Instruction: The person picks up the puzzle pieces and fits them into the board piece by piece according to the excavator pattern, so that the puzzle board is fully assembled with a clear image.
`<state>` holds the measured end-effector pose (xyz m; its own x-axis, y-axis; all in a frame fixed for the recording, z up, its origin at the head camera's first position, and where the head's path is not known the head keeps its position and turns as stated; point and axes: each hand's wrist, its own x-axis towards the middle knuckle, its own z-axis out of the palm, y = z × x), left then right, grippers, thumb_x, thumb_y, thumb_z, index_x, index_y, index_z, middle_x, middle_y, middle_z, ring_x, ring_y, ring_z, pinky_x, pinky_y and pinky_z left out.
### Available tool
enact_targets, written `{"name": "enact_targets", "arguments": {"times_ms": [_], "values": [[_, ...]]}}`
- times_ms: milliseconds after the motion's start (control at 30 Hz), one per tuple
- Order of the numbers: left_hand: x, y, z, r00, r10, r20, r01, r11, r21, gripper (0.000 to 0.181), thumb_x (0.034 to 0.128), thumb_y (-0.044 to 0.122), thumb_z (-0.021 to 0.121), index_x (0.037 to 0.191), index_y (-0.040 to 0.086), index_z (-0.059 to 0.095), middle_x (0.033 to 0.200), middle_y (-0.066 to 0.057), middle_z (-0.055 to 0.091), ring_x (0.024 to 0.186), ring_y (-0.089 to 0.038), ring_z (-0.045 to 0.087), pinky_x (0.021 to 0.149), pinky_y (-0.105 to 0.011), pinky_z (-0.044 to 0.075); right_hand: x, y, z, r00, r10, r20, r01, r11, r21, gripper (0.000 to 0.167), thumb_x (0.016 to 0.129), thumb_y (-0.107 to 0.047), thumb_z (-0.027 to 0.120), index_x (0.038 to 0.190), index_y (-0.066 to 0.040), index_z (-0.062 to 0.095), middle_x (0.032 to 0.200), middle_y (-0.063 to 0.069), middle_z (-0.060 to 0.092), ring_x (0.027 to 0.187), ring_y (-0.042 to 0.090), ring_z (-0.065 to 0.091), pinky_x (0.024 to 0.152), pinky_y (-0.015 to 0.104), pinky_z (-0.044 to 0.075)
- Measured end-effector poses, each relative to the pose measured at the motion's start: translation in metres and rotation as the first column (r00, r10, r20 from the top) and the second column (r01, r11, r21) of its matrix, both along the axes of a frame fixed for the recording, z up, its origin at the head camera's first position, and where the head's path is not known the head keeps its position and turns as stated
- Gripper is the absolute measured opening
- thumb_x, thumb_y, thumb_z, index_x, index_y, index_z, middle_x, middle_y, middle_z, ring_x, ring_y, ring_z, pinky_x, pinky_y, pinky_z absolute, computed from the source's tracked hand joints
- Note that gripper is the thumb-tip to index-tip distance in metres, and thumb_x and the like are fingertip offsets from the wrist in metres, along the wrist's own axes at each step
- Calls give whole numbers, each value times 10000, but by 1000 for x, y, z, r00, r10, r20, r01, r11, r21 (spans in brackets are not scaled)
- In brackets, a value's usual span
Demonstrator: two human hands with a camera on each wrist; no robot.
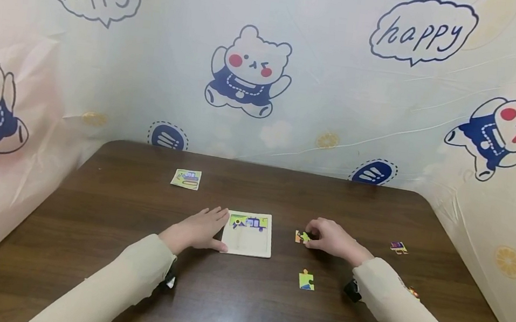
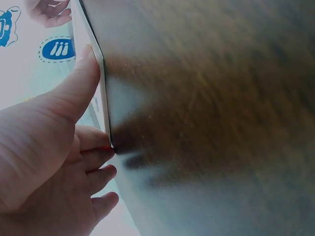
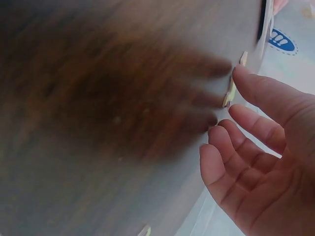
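Observation:
In the head view, a white square puzzle tray [image 1: 247, 244] lies on the table with a strip of picture pieces [image 1: 250, 223] along its far side. My left hand [image 1: 200, 228] rests at the tray's left edge, fingers extended and thumb at its near left corner; the left wrist view shows the thumb [image 2: 81, 81] against the rim. To the tray's right, my right hand [image 1: 333, 239] pinches a green and orange puzzle piece [image 1: 301, 237] between thumb and index finger, at table level. In the right wrist view that piece [image 3: 231, 92] appears edge-on, the other fingers loosely bent.
A green puzzle piece [image 1: 306, 281] lies nearer me. A purple piece [image 1: 399, 247] sits far right, and another piece [image 1: 413, 292] is partly hidden by the right sleeve. A picture card [image 1: 186, 179] lies at the back left. A printed curtain [image 1: 310, 135] borders the table.

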<state>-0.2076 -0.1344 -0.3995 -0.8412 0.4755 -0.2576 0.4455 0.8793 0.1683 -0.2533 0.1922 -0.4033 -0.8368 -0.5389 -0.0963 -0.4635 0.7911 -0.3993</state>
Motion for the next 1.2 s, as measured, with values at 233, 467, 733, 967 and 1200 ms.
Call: {"name": "enact_targets", "arguments": {"times_ms": [233,467,733,967,1200], "values": [[0,0,-1,1000,9,2,-9,1000,10,841,834,468,623,1402,-60,297,1471,-187,243,1353,-333,179,1079,-470,159,0,2,-3,1000,-9,-5,9,1000,-21,196,770,-135,753,912,-65,639,858,31,571,752,179,500,711,356,472],[0,0,-1,1000,10,2,-10,1000,2,846,834,477,619,1405,-56,294,1473,-183,240,1354,-329,177,1080,-468,158,0,1,-3,1000,-18,-16,17,1000,-10,187,773,-143,750,907,-71,641,846,24,566,739,170,493,700,348,472],[-1,0,-1,1000,7,3,-7,1000,0,852,837,483,611,1414,-48,278,1479,-175,228,1357,-324,169,1082,-462,151,0,0,-2,999,-28,-21,28,1000,6,197,770,-180,755,896,-88,635,829,15,553,725,174,483,672,342,456],[0,0,-1,1000,8,2,-8,1000,7,848,838,479,611,1414,-48,279,1480,-182,222,1357,-327,166,1084,-460,145,-1,-1,0,1000,-24,-12,24,1000,13,174,770,-173,751,872,-97,632,815,8,555,717,168,487,660,324,459],[1,0,0,1000,9,-1,-9,1000,5,841,837,477,613,1409,-49,290,1479,-186,221,1357,-325,168,1087,-448,142,-4,-19,12,999,-31,-31,29,999,-44,186,776,-196,746,875,-97,623,837,6,578,726,167,504,669,304,478]]}}
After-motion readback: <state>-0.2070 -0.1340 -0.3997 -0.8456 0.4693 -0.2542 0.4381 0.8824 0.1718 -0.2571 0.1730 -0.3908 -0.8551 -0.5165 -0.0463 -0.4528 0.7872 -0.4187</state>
